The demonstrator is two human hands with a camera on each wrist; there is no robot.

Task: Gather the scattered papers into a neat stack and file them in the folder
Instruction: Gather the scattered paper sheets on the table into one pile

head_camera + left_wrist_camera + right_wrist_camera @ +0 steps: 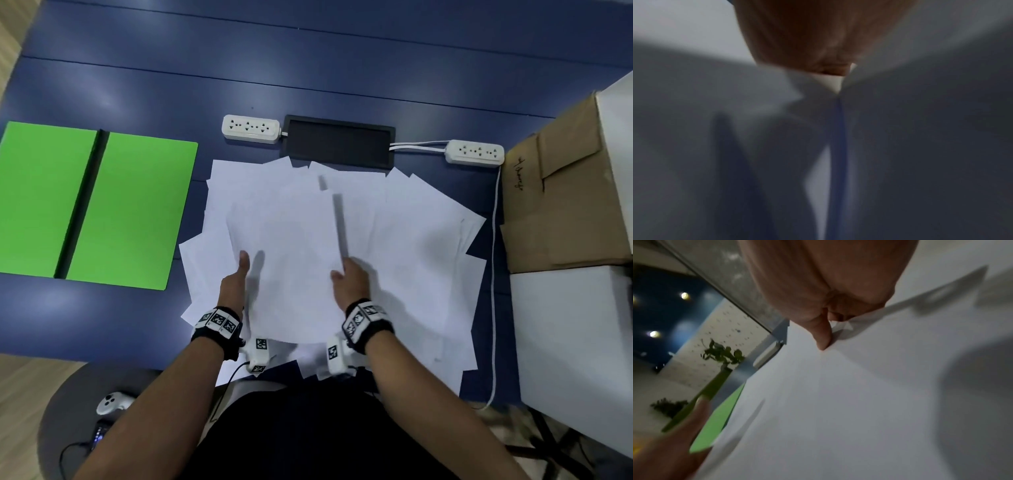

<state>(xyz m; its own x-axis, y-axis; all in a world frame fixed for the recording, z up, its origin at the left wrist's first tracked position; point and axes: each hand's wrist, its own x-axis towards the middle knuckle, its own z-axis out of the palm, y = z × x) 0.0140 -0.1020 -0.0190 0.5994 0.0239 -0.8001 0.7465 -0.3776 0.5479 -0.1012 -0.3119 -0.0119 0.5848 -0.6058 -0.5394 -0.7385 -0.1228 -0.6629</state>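
Several white papers [411, 257] lie fanned out across the middle of the blue table [308, 68]. I hold a bundle of sheets [291, 240] raised over that pile. My left hand [236, 277] grips its left edge, thumb on top. At the right edge my right hand [347, 281] pinches the bundle; the right wrist view shows the thumb [824, 337] pressing on the paper [838, 402]. The left wrist view is blurred, with the palm [807, 40] against sheets [920, 129] and the fingers hidden. The green folder [137, 205] lies open and flat at the left, also seen as a green folder edge [719, 418].
Two white power strips [251, 128] [475, 153] flank a black panel [337, 142] behind the papers. A white cable [495, 274] runs down the right side. A cardboard box [565, 205] and a white box [575, 342] stand at the right. A controller [111, 402] rests on a stool.
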